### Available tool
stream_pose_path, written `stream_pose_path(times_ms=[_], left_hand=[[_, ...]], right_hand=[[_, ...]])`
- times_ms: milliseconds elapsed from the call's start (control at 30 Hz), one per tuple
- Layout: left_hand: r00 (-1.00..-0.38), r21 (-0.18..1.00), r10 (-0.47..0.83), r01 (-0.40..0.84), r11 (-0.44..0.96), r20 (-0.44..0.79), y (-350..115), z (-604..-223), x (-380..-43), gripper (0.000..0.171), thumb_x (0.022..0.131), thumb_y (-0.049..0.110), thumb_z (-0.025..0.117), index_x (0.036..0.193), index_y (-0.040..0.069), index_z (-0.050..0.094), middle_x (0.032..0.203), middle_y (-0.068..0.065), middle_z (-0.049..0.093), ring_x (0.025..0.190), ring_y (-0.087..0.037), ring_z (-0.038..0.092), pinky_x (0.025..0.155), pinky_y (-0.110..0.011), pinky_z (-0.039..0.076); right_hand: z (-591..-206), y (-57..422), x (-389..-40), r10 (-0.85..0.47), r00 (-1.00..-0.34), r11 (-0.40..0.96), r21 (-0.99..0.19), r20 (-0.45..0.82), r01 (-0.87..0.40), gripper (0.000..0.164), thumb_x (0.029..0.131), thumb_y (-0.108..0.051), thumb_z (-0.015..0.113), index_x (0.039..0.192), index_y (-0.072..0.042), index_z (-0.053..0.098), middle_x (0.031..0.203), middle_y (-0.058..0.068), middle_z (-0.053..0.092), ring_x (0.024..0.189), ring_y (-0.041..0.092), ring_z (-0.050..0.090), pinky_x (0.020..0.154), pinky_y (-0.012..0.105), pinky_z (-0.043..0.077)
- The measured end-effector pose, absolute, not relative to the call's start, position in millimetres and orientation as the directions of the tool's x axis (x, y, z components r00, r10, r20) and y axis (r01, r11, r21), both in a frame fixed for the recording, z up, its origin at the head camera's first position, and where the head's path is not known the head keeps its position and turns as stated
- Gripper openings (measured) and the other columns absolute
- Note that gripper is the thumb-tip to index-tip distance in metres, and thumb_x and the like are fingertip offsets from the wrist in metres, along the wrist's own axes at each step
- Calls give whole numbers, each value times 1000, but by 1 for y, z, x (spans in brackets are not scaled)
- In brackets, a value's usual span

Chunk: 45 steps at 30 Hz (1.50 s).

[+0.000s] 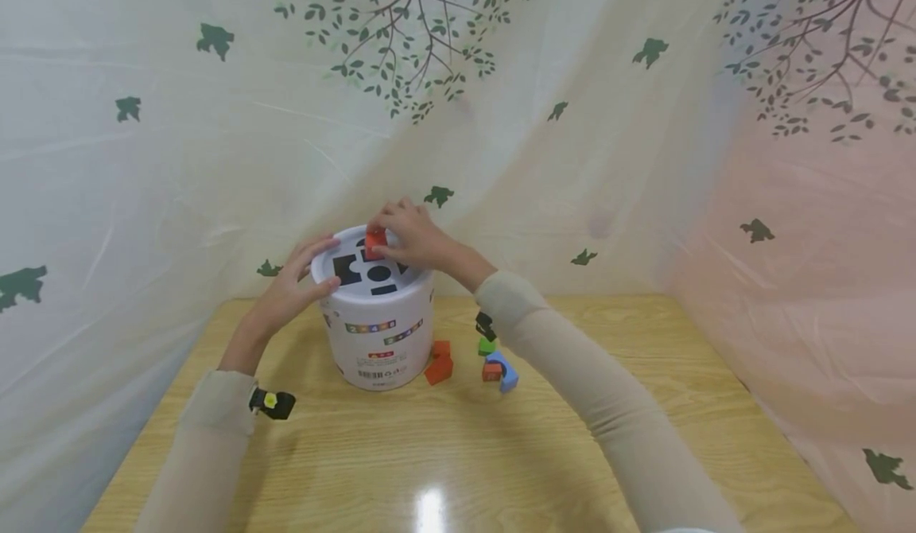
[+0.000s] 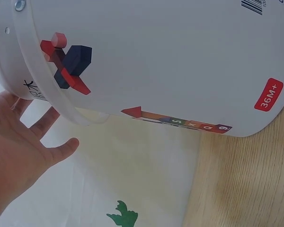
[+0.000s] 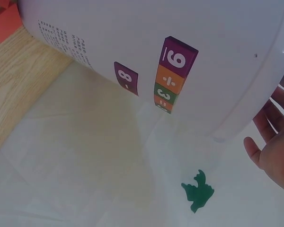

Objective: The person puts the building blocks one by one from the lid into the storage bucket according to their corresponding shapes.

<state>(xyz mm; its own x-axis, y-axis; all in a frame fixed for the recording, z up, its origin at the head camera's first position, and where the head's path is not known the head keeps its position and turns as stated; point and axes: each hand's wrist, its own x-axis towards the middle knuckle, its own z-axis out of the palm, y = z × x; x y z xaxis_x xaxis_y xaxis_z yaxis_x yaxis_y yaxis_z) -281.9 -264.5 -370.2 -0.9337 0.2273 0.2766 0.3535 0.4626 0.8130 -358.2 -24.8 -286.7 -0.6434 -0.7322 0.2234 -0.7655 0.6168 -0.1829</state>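
Behind everything hangs a pale cloth backdrop (image 1: 522,159) printed with branches and green leaves, and before it stretches a wood-grain desk (image 1: 343,453). Near the far edge of the desk stands a white bucket (image 1: 375,342), upright, its wall printed with coloured number strips. Its lid (image 1: 365,293) is on, cut with dark openings of several shapes, a round opening (image 1: 379,274) among them. Both hands are at this lid: the left hand (image 1: 293,282) rests spread on the rim, thumb on the near side and fingers farther round, while the right hand (image 1: 418,239) pinches a red block (image 1: 375,243) over an opening toward the back; whether the block has entered it I cannot tell. Beside the bucket, on the right, lie two orange-red blocks (image 1: 439,371), one behind the other. Farther right are a blue arched block (image 1: 508,374), a small orange-red block (image 1: 491,372) just beside it and, smallest to the eye, a partly visible green block (image 1: 487,347). As I judge it, the work is partway: one piece is at the lid and five visible ones remain outside. The bucket's interior is hidden, so what is already in there is uncertain.
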Motion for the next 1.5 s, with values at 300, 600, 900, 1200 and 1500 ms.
stream_pose_path(times_ms=[300, 600, 900, 1200, 1500], left_hand=[[-932, 811, 226, 359, 463, 284, -264, -371, -283, 73, 97, 26, 64, 161, 19, 30, 171, -12, 13, 155, -43, 13, 119, -77, 15], [-933, 813, 223, 358, 459, 284, -264, -373, -283, 72, 98, 27, 63, 161, 19, 30, 170, -12, 14, 155, -43, 13, 119, -76, 14], [-932, 818, 221, 358, 451, 286, -264, -373, -282, 71, 98, 27, 63, 160, 19, 31, 170, -11, 15, 155, -42, 14, 120, -76, 14], [-932, 820, 216, 358, 446, 290, -263, -373, -282, 71, 97, 26, 64, 160, 18, 32, 170, -10, 15, 155, -42, 13, 119, -76, 13], [-935, 825, 207, 351, 444, 287, -263, -373, -282, 72, 97, 26, 64, 160, 19, 32, 171, -10, 14, 155, -42, 14, 119, -76, 14]], right_hand=[[-291, -25, -358, -745, -638, 614, -175, 195, -770, 40, 96, -36, 69, 131, -16, 66, 132, 5, 60, 124, 21, 43, 109, 40, 37], [-290, -22, -357, -741, -636, 612, -173, 216, -772, 39, 97, -33, 69, 132, -17, 67, 135, 5, 61, 126, 22, 45, 109, 41, 37], [-290, -17, -359, -727, -651, 625, -180, 220, -759, 38, 97, -33, 69, 131, -17, 68, 133, 4, 62, 124, 21, 45, 108, 41, 36], [-289, -7, -359, -738, -627, 605, -167, 250, -778, 35, 97, -29, 70, 129, -14, 69, 128, 5, 64, 121, 22, 47, 106, 41, 38], [-288, 13, -356, -751, -594, 575, -157, 290, -803, 34, 96, -26, 71, 126, -12, 70, 127, 7, 64, 120, 24, 47, 105, 43, 39]])
